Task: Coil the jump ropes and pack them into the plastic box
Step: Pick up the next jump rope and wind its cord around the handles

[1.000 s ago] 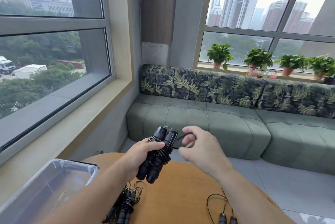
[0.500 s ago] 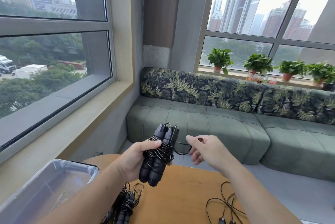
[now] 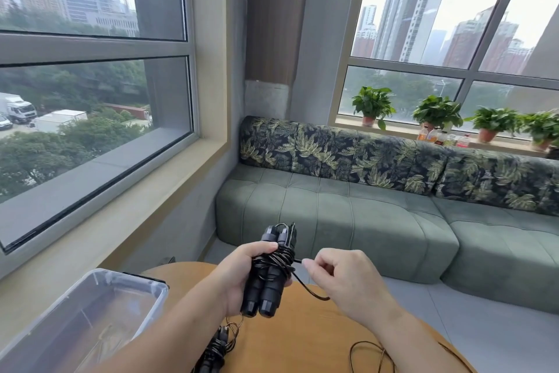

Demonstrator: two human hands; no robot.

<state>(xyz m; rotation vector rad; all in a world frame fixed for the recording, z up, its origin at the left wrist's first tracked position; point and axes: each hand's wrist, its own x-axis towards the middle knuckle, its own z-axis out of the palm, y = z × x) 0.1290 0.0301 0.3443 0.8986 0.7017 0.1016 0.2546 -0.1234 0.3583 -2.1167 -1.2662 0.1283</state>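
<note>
Gripping the paired handles of the jump rope [image 3: 266, 279], the left hand [image 3: 239, 274] has its fingers curled round both handles and the turns of cord already wound about them. The handles stand nearly upright, butt ends down, with their long axis tilted slightly away from the person. The right hand [image 3: 344, 277], just to the right of the bundle, pinches the free cord end [image 3: 305, 286] between thumb and forefinger; the cord leaves the windings and sags in a short loop under that hand.

The coming move turns on this: the loose end lies right of the handles and crosswise to their axis, so the right hand is the one placed to tuck or wrap it.

The handles are matte black, cylindrical and ribbed; the cord is thin, glossy and springy, so it will likely unwind if released.

Below the left hand, a second coiled rope [image 3: 216, 351] lies on the round wooden tabletop [image 3: 302, 339]. The clear plastic box [image 3: 90, 309] stands open, left of the left forearm. A loose cord [image 3: 367, 356] lies below the right forearm.
</note>
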